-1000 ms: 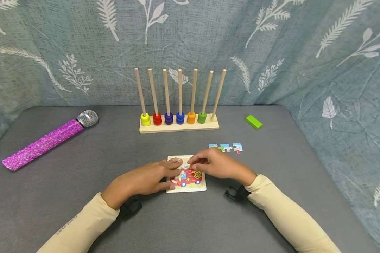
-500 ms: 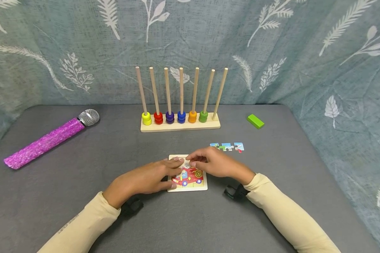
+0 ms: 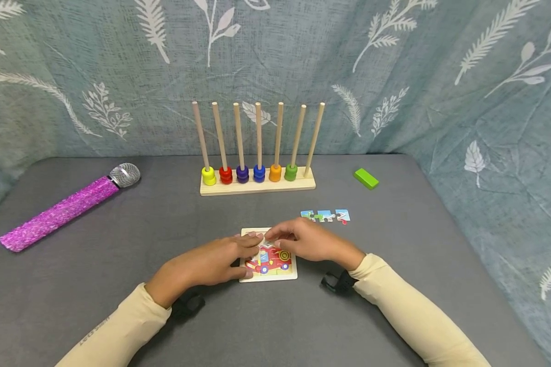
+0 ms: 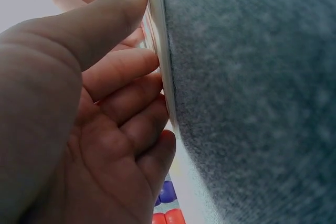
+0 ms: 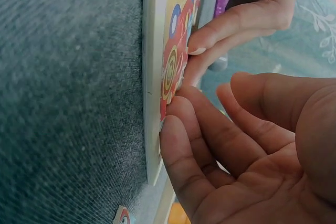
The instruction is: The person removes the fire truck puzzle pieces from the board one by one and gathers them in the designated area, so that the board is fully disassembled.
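A small wooden jigsaw puzzle [image 3: 275, 270] with a red truck picture lies on the grey table in a pale frame. My left hand [image 3: 213, 260] rests on its left side; straight fingers and thumb touch the board [image 4: 161, 40] in the left wrist view. Over the upper right part is my right hand [image 3: 307, 239]. In the right wrist view this hand's fingertips [image 5: 173, 124] press on the puzzle's face [image 5: 176, 61], with the thumb held apart from them. A light puzzle piece [image 3: 268, 243] shows between the hands, partly hidden by fingers.
Loose blue puzzle pieces [image 3: 325, 216] lie just beyond my right hand. Behind them stands a wooden peg rack [image 3: 257, 188] with coloured beads. A green block [image 3: 366, 178] is at the back right, a glittery pink microphone [image 3: 64, 213] at the left. A patterned curtain [image 3: 165, 122] hangs behind.
My right hand's fingertips have shifted slightly left over the upper part of the puzzle. The left hand stays on the board. The whole head view has tilted a little.
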Available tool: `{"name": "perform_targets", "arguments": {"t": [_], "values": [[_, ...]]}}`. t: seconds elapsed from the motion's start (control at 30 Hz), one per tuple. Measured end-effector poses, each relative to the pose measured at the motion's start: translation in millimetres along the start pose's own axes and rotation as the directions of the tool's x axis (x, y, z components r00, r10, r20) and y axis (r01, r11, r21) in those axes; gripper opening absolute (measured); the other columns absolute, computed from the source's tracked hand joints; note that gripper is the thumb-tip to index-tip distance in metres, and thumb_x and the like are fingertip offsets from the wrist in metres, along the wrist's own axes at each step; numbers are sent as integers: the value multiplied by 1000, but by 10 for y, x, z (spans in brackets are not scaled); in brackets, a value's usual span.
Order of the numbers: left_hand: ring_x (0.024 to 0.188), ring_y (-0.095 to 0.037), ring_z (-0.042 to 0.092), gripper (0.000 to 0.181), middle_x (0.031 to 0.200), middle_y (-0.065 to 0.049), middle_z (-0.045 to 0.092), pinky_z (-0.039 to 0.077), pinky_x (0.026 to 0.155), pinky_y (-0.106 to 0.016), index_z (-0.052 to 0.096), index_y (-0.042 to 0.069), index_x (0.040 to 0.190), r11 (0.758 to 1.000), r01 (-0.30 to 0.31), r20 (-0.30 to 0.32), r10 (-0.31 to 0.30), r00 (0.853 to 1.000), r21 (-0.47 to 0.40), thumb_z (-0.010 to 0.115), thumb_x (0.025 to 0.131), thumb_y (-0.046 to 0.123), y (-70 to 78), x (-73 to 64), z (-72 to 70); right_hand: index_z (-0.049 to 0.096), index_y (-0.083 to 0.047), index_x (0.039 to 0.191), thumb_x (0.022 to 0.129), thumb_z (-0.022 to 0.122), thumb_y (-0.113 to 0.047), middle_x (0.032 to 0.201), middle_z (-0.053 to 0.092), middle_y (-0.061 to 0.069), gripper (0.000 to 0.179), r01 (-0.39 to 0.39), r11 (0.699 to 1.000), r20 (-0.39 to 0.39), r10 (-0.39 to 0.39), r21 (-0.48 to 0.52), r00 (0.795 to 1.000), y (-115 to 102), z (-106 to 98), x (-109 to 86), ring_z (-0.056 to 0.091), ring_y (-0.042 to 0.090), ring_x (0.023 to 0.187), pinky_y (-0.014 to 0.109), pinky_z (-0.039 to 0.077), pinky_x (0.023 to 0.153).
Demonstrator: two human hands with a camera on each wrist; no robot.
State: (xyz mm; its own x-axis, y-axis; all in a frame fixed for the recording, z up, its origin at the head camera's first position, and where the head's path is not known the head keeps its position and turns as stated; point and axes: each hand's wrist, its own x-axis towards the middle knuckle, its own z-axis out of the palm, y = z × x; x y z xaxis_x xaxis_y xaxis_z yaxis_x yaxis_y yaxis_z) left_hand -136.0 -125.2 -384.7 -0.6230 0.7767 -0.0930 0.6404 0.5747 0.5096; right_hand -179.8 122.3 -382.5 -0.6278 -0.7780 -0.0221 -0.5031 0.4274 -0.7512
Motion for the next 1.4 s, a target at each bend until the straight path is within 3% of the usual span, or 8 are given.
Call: {"name": "perform_targets", "arguments": {"t": [0.47,0.77,1.03,1.2,1.4], "values": [[136,-34,37,51,148,-18,41,32,107,-53,55,3,138,1000,-6,-15,6,1000,19,69,93,22,0,13,7,69,-5,117,97,57,-4,111,69,4,24,13,999,5,-12,-35,1000,-54,16,24,62,9,94,25,50,81],[137,-35,36,53,149,-17,39,33,106,-53,53,2,139,1000,4,-13,-4,1000,22,69,92,22,2,14,12,68,-5,118,97,57,-3,112,68,7,24,-4,1000,16,3,31,1000,-48,20,-9,59,8,75,24,48,65],[137,-35,36,55,150,-16,39,32,107,-54,52,2,140,1000,7,-17,-6,1000,19,69,92,22,-4,12,14,66,-3,118,96,57,-2,112,65,9,24,68,996,1,-68,63,998,-55,-15,-32,60,13,89,30,51,76],[137,-36,35,56,150,-16,38,31,107,-54,51,1,140,1000,22,-12,-22,1000,1,69,92,24,-2,-3,20,69,-4,114,95,58,-1,108,66,7,22,99,993,-31,-97,65,995,-79,-7,0,60,16,88,30,52,75],[136,-34,38,54,148,-17,41,31,108,-52,53,-1,138,1000,-13,-28,13,1000,21,70,92,21,-9,0,19,71,-6,110,92,61,2,95,63,2,22,102,993,-51,-99,59,994,-109,16,37,57,12,83,29,50,72]]}}
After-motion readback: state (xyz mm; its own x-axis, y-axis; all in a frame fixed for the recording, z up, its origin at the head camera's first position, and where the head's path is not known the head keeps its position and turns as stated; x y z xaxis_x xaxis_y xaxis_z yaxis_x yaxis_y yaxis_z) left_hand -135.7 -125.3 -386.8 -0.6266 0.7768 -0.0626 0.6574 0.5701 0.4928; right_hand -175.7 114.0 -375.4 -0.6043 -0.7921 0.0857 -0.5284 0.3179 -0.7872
